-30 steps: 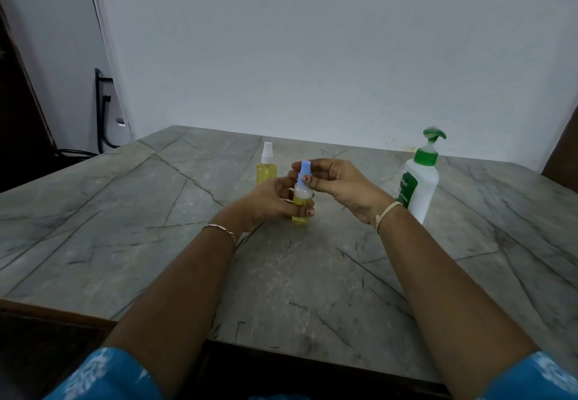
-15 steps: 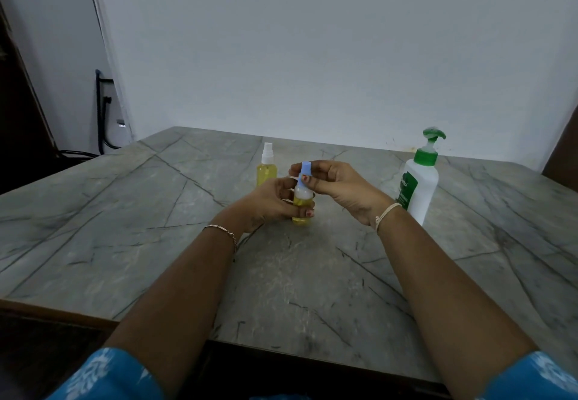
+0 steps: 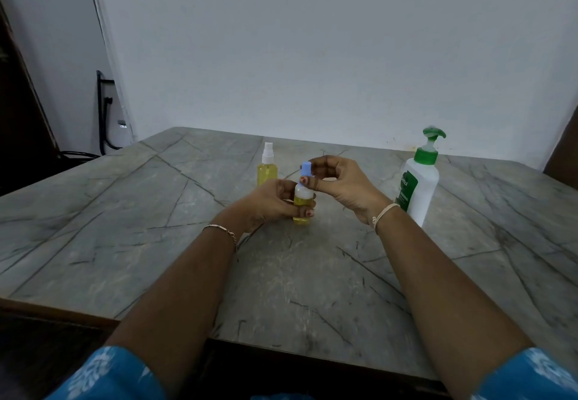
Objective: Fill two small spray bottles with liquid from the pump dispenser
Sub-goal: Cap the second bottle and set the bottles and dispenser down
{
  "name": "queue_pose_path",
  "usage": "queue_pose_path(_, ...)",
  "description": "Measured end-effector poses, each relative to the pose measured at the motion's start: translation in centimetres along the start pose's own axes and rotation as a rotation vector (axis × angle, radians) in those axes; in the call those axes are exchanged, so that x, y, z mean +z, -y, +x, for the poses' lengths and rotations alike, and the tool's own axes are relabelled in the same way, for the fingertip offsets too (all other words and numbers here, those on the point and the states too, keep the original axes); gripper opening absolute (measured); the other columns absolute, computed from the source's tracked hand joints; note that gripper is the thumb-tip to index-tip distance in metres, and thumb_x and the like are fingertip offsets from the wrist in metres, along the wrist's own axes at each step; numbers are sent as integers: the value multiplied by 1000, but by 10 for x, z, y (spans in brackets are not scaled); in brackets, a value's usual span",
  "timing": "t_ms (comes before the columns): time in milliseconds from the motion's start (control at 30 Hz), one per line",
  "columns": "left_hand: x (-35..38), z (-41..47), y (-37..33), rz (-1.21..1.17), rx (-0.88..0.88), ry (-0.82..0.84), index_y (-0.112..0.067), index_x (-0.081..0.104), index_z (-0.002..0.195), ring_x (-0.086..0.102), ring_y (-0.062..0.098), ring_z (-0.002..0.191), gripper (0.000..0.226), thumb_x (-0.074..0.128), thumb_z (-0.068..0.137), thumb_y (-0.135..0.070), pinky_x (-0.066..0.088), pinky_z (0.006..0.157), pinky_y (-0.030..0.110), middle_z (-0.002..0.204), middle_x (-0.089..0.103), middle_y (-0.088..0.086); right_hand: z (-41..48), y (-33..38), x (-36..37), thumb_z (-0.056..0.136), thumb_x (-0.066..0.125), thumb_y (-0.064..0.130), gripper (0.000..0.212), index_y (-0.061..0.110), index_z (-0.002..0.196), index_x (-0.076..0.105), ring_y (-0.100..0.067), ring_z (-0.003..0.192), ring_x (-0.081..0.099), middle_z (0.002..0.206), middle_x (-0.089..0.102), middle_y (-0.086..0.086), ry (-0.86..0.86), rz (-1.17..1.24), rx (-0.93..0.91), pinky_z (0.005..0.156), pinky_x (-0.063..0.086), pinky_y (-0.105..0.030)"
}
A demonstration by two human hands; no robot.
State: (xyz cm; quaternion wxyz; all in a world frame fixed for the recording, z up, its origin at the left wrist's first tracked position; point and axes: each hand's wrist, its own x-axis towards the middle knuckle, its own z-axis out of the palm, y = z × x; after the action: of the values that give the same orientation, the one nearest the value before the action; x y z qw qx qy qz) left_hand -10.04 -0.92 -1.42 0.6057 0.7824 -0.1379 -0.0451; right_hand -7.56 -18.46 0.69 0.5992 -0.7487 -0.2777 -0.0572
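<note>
Table [image 3: 156,212] looks like grey marble with dark veins, smooth, slight sheen. Small bottle [image 3: 302,202] between the fingers [image 3: 305,211] is clear plastic, blue plastic cap [image 3: 305,169]. Pump bottle [image 3: 419,186] is glossy white plastic. Metal-looking bracelet [image 3: 222,230], printed cloth sleeves [image 3: 106,377].

A small clear bottle [image 3: 302,205] stands upright near the middle of the desk [image 3: 125,227], its lower half yellow with liquid, its top carrying a blue spray cap [image 3: 305,169]. Just behind it to the left stands a second bottle [image 3: 267,171], upright, filled yellow almost to the neck, with a white spray head. Well to the right stands the dispenser [image 3: 420,185], a taller white bottle with a green label, green collar and green pump.
</note>
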Motion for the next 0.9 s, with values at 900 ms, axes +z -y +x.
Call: queue_pose_path(900, 21, 22, 7, 158, 33, -217, 1, 66, 114, 67, 26, 106, 44, 80, 74, -10, 49, 101, 43, 109, 71, 15, 9, -19, 16, 88, 70, 12, 20, 16, 108, 71, -14, 98, 71, 103, 75, -6, -206, -143, -28, 95, 55, -39)
